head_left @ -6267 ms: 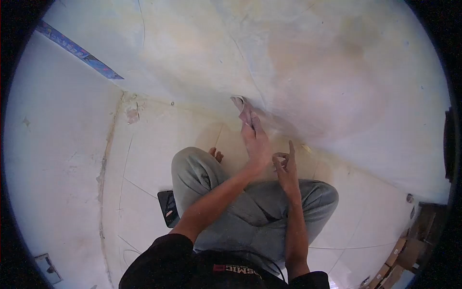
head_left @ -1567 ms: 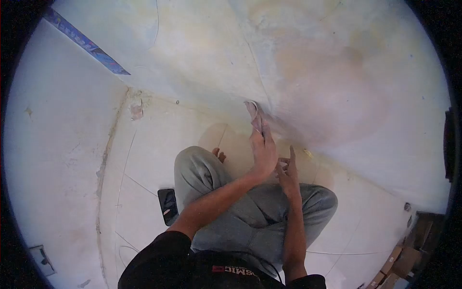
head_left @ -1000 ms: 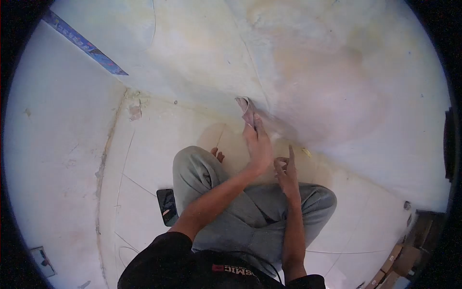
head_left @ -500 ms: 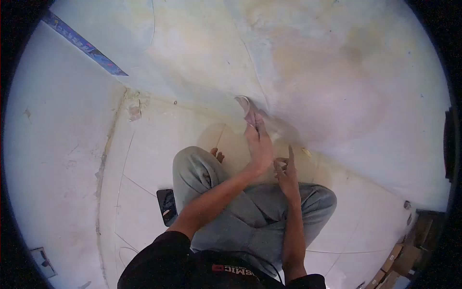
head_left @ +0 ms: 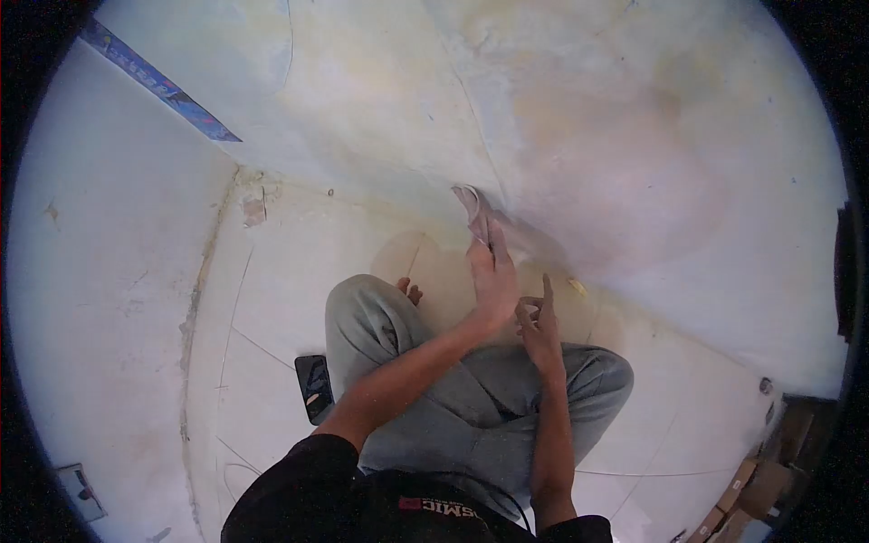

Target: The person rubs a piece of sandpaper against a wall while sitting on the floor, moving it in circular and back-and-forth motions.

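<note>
My left hand [head_left: 493, 282] grips a curled, pinkish-grey piece of sandpaper [head_left: 472, 210] between thumb and fingers. The sheet is at the foot of the pale, patchy wall [head_left: 579, 172], just above where it meets the floor; its far edge rolls over. Beside it, nearer my right knee, my right hand [head_left: 540, 330] hovers with nothing in it. Its index finger points up toward the wall, and the other fingers are bent and apart. My crossed legs in grey trousers [head_left: 480, 389] lie below both hands.
A black phone [head_left: 313, 389] lies on the tiled floor [head_left: 272, 290] by my left knee. A blue printed strip [head_left: 163, 86] runs along the wall corner at upper left. Cardboard boxes [head_left: 760, 489] stand at lower right. A wall socket [head_left: 81, 491] is at lower left.
My left hand and the sandpaper have shifted slightly to the right and down along the wall's foot. The right hand has stayed in place.
</note>
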`<state>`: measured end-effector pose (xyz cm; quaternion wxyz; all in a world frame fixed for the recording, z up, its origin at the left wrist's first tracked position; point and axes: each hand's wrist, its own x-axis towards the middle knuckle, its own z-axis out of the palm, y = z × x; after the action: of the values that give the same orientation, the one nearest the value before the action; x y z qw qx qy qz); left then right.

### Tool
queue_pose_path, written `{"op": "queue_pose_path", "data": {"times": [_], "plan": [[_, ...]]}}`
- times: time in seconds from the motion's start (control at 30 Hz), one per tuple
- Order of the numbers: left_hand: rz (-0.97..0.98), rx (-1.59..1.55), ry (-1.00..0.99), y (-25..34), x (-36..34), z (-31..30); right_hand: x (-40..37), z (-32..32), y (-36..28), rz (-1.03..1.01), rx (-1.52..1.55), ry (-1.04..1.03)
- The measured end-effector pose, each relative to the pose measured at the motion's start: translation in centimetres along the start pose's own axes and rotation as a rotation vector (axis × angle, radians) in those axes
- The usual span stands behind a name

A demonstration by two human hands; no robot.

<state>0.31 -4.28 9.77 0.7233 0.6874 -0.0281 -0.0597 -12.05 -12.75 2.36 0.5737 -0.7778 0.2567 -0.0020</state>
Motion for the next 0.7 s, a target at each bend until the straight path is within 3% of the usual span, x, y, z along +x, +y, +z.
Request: {"op": "queue_pose_path", "data": {"times": [0.03, 0.1, 0.13, 0.2, 0.23, 0.3, 0.4, 0.53, 0.6, 0.7], "plan": [[0.002, 0.001, -0.001, -0.2, 0.0, 0.4, 0.1, 0.0, 0.3, -0.002, -0.012, 0.005], [0.283, 0.116, 0.226, -0.1, 0.1, 1.3, 0.2, 0.1, 0.4, -0.004, -0.024, 0.007], [0.282, 0.116, 0.227, 0.2, 0.3, 0.8, 0.3, 0.0, 0.3, 0.011, -0.031, 0.002], [-0.189, -0.072, -0.006, 1.2, 0.8, -0.7, 0.2, -0.1, 0.3, 0.028, -0.038, 0.002], [-0.189, -0.072, -0.007, 0.5, 0.5, -0.3, 0.1, -0.1, 0.2, 0.037, -0.017, -0.004], [0.123, 0.126, 0.132, -0.5, -0.3, 0.6, 0.2, -0.1, 0.0, 0.04, 0.008, -0.012], [0.052, -0.005, 0.097, -0.1, -0.1, 0.5, 0.2, -0.1, -0.2, 0.037, -0.01, -0.018], [-0.038, 0.078, 0.016, -1.8, -0.2, 0.6, 0.0, -0.3, -0.8, 0.067, 0.017, -0.02], [0.268, 0.262, 0.267, -3.5, -0.1, 1.9, 0.1, -0.2, -0.9, 0.066, 0.018, -0.02], [0.223, 0.229, 0.206, -2.3, -0.8, 1.7, 0.1, -0.1, -0.3, 0.03, -0.016, -0.009]]}}
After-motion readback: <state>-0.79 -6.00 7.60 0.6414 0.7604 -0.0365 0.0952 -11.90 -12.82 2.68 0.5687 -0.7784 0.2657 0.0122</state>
